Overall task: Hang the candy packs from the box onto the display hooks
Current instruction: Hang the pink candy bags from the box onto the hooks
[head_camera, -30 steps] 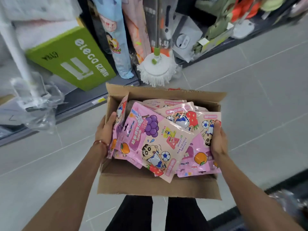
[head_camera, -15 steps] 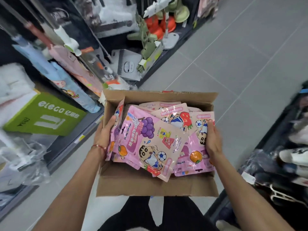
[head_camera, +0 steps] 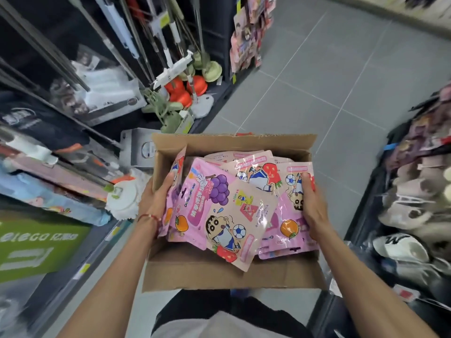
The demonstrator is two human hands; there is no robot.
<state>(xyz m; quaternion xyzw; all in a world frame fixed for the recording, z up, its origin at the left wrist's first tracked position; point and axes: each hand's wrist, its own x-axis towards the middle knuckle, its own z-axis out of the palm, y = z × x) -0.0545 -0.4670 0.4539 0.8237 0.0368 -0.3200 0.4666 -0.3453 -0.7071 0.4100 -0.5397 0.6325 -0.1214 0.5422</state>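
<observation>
An open cardboard box [head_camera: 219, 272] is carried in front of me at waist height. Several pink candy packs [head_camera: 227, 208] with cartoon and fruit prints lie piled inside it. My left hand [head_camera: 156, 198] grips the box's left wall, its thumb inside against a pack. On the other side my right hand [head_camera: 312, 206] grips the right wall with its thumb over the packs. Far ahead on the left, a display rack [head_camera: 249, 37] holds hanging pink packs.
The shelf on the left carries mops, orange and green plungers [head_camera: 185, 89] and a green carton [head_camera: 36, 245]. On the right, a low shelf of slippers [head_camera: 415, 215] borders the aisle. Grey tiled floor [head_camera: 341, 69] stretches ahead.
The view has swung right along the aisle, and the left shelf's goods have slid back and left. The box stays held the same way in both hands.
</observation>
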